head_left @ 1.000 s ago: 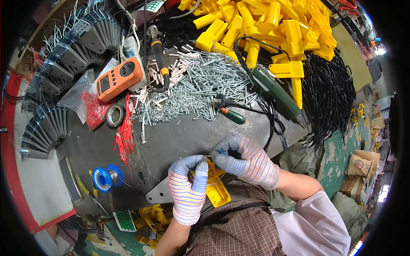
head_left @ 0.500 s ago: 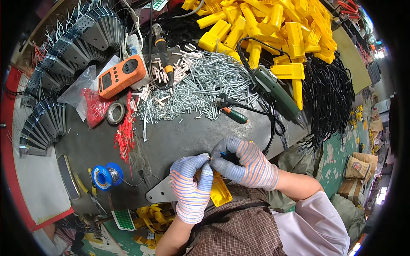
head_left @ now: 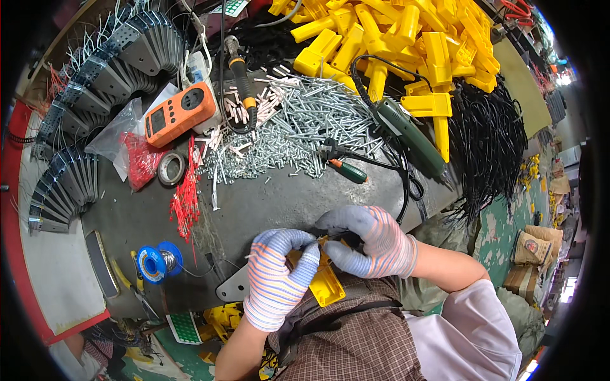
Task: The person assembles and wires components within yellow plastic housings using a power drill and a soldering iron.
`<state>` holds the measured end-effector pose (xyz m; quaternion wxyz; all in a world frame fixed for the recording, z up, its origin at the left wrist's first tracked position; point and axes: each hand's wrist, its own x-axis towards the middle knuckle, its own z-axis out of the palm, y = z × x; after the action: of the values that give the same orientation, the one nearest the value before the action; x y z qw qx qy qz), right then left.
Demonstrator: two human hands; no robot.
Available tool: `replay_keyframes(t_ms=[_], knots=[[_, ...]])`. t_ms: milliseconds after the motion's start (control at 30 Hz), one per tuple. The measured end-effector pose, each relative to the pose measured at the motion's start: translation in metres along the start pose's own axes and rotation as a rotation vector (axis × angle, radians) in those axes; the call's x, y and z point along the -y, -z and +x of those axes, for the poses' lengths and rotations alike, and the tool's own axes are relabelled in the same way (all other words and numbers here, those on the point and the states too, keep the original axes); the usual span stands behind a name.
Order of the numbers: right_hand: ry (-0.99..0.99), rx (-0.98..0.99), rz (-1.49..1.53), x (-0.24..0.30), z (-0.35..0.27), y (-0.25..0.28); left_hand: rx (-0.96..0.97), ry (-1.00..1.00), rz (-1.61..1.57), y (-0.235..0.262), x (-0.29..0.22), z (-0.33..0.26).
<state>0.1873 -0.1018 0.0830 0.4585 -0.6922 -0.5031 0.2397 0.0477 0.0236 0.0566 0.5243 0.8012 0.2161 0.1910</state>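
My left hand [head_left: 279,273], in a striped knit glove, is closed in a pinch, thumb against forefinger. Whatever lies between those fingertips is too small to make out. To its right my right hand [head_left: 375,244], gloved alike, is open, its thumb and curved fingers apart. Below and between the hands lies a yellow plastic housing [head_left: 327,287], partly covered by my left hand. A grey metal plate [head_left: 234,287] with holes sticks out on the other side of my left hand.
A solder wire spool [head_left: 152,263] sits left. Beyond lie red wires [head_left: 185,206], a heap of screws [head_left: 318,114], a soldering iron [head_left: 242,82], an orange meter [head_left: 181,114] and a green power screwdriver [head_left: 410,136]. Yellow housings [head_left: 400,38] and black cables [head_left: 486,146] fill the far right.
My hands have drawn apart slightly from fingertips meeting. The right hand's thumb and fingers have spread, and a blue bit beside them no longer shows. My left hand stays pinched.
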Motion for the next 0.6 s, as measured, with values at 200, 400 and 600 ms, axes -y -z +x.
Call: replay_keyframes(t_ms=[200, 400, 600], knots=[[0.406, -0.005, -0.598, -0.015, -0.005, 0.000, 0.069, 0.214, -0.184, -0.001, 0.002, -0.002], [-0.226, 0.396, 0.131, -0.017, 0.009, 0.014, -0.109, -0.644, 0.600, 0.002, -0.001, 0.004], [0.157, 0.245, -0.391, -0.001, 0.005, 0.015, 0.024, -0.010, -0.039, -0.001, 0.006, 0.001]])
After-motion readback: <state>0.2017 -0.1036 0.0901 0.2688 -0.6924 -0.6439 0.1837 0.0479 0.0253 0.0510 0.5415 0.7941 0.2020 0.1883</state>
